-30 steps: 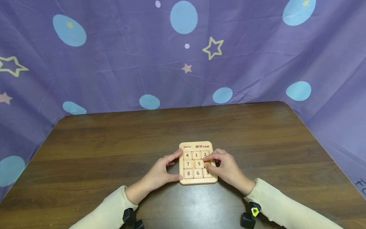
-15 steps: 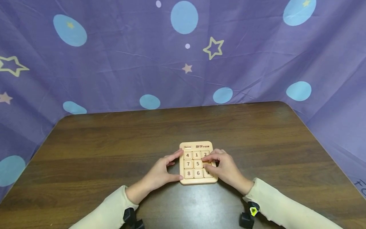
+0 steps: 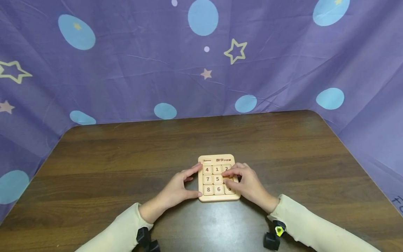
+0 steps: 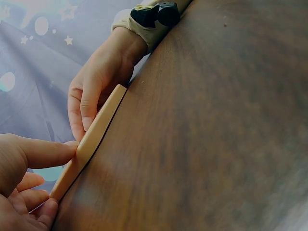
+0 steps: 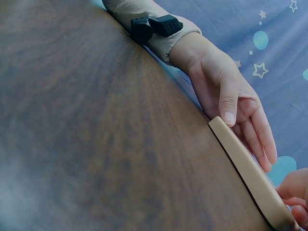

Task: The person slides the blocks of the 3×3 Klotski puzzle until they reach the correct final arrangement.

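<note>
A wooden number sliding puzzle (image 3: 218,198) lies flat on the brown table, its numbered tiles set in rows. My left hand (image 3: 177,189) spans the puzzle's left side: thumb at the lower corner, a finger near the upper corner. In the left wrist view its thumb (image 4: 50,153) meets the frame's edge. My right hand (image 3: 250,183) reaches over the right side. Its index finger and thumb touch around the right edge of the 5 tile (image 3: 217,179), which sits beside the 7 tile (image 3: 207,179). These fingers partly cover the 2 and 3 tiles and the middle-right slot.
The brown wooden table (image 3: 132,150) extends around the puzzle. Behind it hangs a purple cloth (image 3: 132,63) printed with stars and blue spots. Black devices are strapped at both wrists, by the light sleeves (image 3: 113,229).
The 5 tile has slid slightly left, up beside the 7 tile, with my right fingertips following it. My left hand has stayed in place on the puzzle. The head view has shifted slightly.
</note>
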